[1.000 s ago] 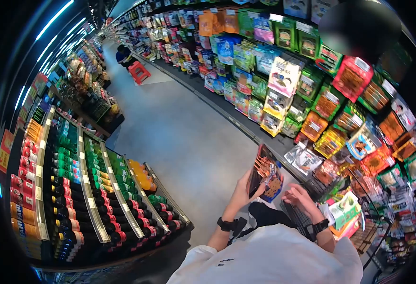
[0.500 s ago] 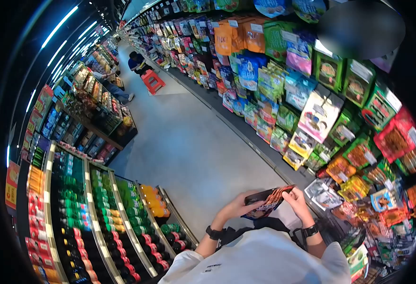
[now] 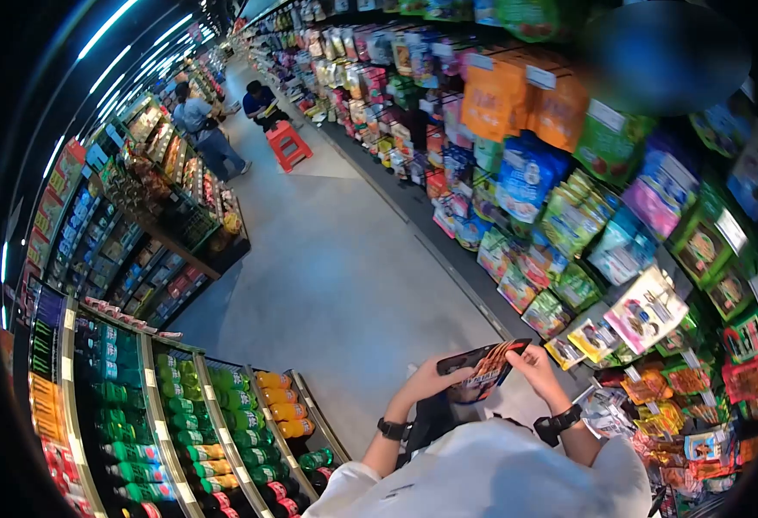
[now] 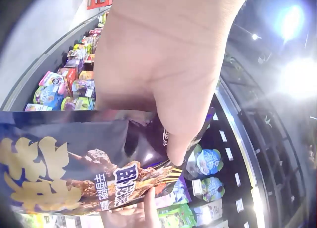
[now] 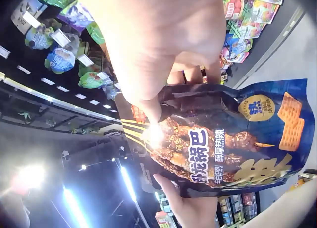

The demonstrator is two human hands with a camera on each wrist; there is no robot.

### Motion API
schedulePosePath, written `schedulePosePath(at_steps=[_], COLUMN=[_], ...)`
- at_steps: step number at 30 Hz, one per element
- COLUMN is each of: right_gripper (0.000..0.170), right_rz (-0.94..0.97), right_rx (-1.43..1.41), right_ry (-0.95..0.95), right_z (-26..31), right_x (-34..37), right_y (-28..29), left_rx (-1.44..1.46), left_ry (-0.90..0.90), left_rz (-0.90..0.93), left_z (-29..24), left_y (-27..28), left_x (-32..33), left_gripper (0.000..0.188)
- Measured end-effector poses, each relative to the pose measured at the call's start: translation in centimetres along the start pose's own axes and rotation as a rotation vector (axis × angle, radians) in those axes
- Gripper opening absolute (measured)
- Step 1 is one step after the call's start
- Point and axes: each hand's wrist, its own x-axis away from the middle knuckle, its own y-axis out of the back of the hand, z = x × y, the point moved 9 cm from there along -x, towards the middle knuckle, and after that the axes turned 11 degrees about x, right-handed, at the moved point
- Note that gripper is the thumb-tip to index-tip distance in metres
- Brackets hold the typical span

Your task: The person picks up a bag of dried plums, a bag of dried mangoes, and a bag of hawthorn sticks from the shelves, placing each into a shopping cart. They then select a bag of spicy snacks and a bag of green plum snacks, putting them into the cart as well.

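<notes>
A dark snack bag [image 3: 481,369] is held up in front of the chest by both hands. Its front carries large gold lettering and pictures of meat skewers in the left wrist view, and square crackers show on the bag [image 4: 94,158] [image 5: 237,134] too. My left hand [image 3: 431,382] grips one side, thumb over the front. At the other end, the right hand [image 3: 538,373] pinches the bag's upper corner between thumb and fingers. Part of the right hand [image 4: 131,215] shows below the bag in the left wrist view. Most fingers are hidden behind the bag.
Hanging snack packets [image 3: 526,177] fill the shelf wall on the right. To the left stands a rack of drink bottles [image 3: 129,449]. Down the aisle floor [image 3: 336,259] are a red stool [image 3: 287,145], a seated person [image 3: 261,104] and a standing person [image 3: 202,129].
The right hand, earlier free beside the bag, has come over and taken its corner. The bag has turned from upright to lying more sideways. The head view has swung, showing more aisle.
</notes>
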Motion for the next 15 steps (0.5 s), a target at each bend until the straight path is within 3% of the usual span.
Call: schedulePosePath(at_steps=[1,5,8,12,15], right_gripper=[0.021,0.022,0.028,0.031,0.031], right_rz=[-0.035,-0.035,-0.009,-0.027,-0.14], right_rx=[0.003,0.12,-0.003,0.249,0.217], right_ry=[0.055,-0.037,0.106,0.048,0.067], right_z=[0.9,3.4,12.7,11.1,10.7], right_x=[-2.6,-12.1,-17.7,-24.1,-29.2], right_y=[-1.3,-5.8,-9.7,-9.7,-9.2], left_rx=[-0.02,-0.008,-0.109,-0.084,-0.161], left_ry=[0.006,-0.002,-0.155,-0.202,-0.063], left_rz=[-0.004,-0.127,-0.073,0.005,-0.095], left_z=[-0.8,-4.3,-8.9,-10.9,-10.4], left_y=[2.5,13.2,18.5,23.9,28.0], left_x=[-0.7,-4.6,-7.7,-12.9,-17.3], left_gripper=[0.04,0.036,0.034,0.033,0.033])
